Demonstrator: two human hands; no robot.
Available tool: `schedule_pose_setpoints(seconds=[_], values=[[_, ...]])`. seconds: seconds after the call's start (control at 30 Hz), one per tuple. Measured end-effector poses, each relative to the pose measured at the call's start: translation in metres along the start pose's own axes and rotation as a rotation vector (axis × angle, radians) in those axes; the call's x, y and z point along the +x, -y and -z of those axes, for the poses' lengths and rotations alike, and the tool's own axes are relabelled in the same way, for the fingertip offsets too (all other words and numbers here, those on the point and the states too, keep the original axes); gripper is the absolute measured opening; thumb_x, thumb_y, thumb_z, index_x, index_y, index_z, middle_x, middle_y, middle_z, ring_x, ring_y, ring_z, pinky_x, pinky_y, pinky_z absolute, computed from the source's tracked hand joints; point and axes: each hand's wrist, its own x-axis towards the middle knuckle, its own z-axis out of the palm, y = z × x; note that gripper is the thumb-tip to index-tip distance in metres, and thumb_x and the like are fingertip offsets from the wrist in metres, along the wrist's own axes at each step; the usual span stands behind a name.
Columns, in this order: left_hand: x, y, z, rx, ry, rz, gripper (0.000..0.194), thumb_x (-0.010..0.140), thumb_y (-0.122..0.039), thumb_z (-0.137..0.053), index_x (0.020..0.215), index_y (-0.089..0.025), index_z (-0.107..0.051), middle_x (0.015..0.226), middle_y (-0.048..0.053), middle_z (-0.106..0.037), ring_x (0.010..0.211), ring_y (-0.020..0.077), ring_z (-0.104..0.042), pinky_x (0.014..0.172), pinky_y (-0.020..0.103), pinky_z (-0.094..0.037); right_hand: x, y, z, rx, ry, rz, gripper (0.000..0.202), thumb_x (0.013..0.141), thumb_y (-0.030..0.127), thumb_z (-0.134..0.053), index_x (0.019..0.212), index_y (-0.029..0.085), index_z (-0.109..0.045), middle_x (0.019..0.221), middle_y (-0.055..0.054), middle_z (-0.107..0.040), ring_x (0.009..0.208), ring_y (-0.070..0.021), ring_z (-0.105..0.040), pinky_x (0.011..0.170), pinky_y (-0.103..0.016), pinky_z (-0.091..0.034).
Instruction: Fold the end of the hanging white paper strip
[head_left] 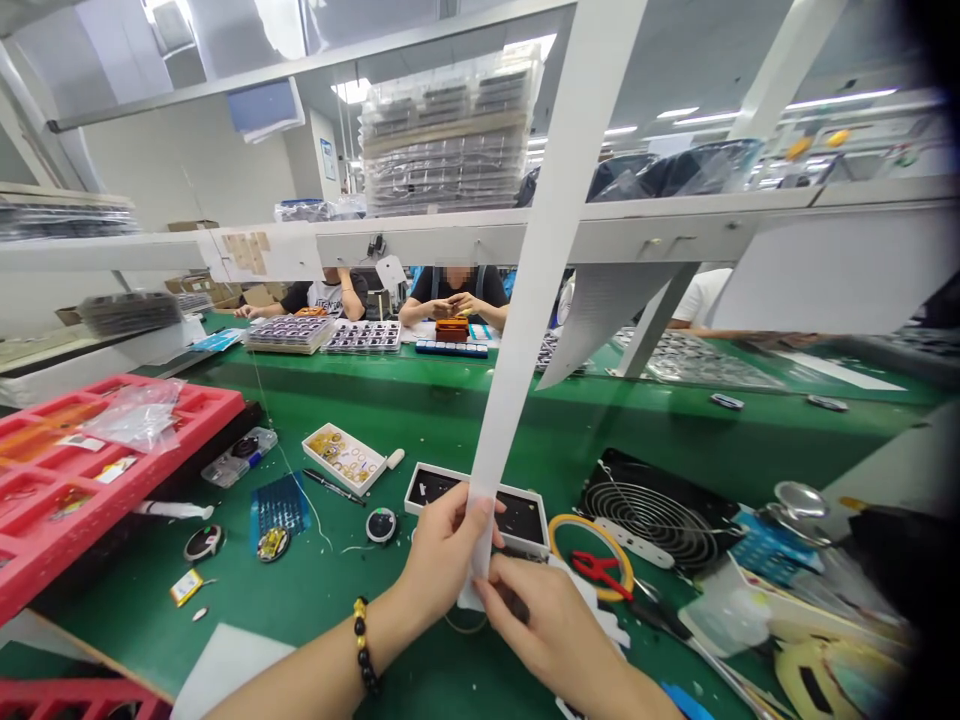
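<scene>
A long white strip [517, 330] runs up from my hands past the shelf to the top of the view. My left hand [448, 540], with a black and gold bead bracelet on its wrist, is closed on the strip near its lower end. My right hand [536, 610] pinches the strip's bottom end, just below and right of my left hand. Behind the hands lies a white tray with a black inside [525, 515], partly covered by the strip. A round watch-like part [381, 525] lies left of my left hand.
A red compartment tray [45, 520] stands at the left. A white box of small rings [346, 458] sits at centre left. At the right are a black fan [652, 510], red-handled tool [596, 570] and yellow tape ring [559, 535]. People sit across the green bench [420, 400].
</scene>
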Motion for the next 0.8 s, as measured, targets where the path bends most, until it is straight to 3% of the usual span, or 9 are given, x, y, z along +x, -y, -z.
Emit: schedule_pose_setpoints(seconds=[0.17, 0.37, 0.53, 0.63, 0.8], values=[[0.000, 0.000, 0.001, -0.012, -0.007, 0.010, 0.043, 0.095, -0.056, -0.058, 0.100, -0.015, -0.068, 0.071, 0.003, -0.063, 0.058, 0.0108, -0.050, 0.055, 0.021, -0.037, 0.000, 0.002, -0.004, 0.044, 0.045, -0.023, 0.028, 0.100, 0.026, -0.045, 0.073, 0.020, -0.050, 0.065, -0.001, -0.061, 0.057, -0.0147, -0.054, 0.055, -0.028, -0.030], [0.002, -0.006, 0.004, -0.075, -0.060, 0.016, 0.044, 0.092, -0.057, -0.061, 0.099, -0.014, -0.067, 0.072, 0.003, -0.063, 0.056, 0.0111, -0.052, 0.052, 0.021, -0.040, 0.004, 0.020, 0.002, 0.372, 0.138, -0.215, 0.021, 0.099, 0.028, -0.051, 0.083, 0.020, -0.062, 0.066, 0.001, -0.068, 0.059, -0.0135, -0.061, 0.059, -0.025, -0.039], [0.004, -0.010, 0.004, -0.135, -0.117, 0.036, 0.037, 0.094, -0.049, -0.059, 0.105, -0.014, -0.065, 0.072, 0.002, -0.063, 0.054, 0.0100, -0.052, 0.049, 0.018, -0.038, 0.004, 0.030, 0.005, 0.470, 0.241, -0.272, 0.026, 0.100, 0.036, -0.054, 0.083, 0.019, -0.063, 0.069, 0.001, -0.071, 0.064, -0.0139, -0.064, 0.063, -0.025, -0.042], [0.005, -0.011, 0.004, -0.190, -0.131, 0.052, 0.030, 0.094, -0.043, -0.059, 0.102, -0.014, -0.064, 0.069, 0.000, -0.062, 0.053, 0.0094, -0.052, 0.049, 0.017, -0.039, 0.003, 0.031, 0.004, 0.508, 0.305, -0.313, 0.021, 0.101, 0.038, -0.055, 0.097, 0.021, -0.065, 0.073, 0.002, -0.073, 0.067, -0.0150, -0.066, 0.063, -0.025, -0.042], [0.005, -0.007, 0.004, -0.244, -0.127, 0.053, 0.027, 0.094, -0.043, -0.060, 0.091, -0.015, -0.061, 0.059, -0.002, -0.056, 0.050, 0.0089, -0.050, 0.050, 0.017, -0.040, 0.003, 0.028, 0.004, 0.574, 0.270, -0.329, 0.031, 0.105, 0.044, -0.046, 0.092, 0.020, -0.062, 0.073, 0.001, -0.072, 0.069, -0.0144, -0.066, 0.066, -0.025, -0.044]])
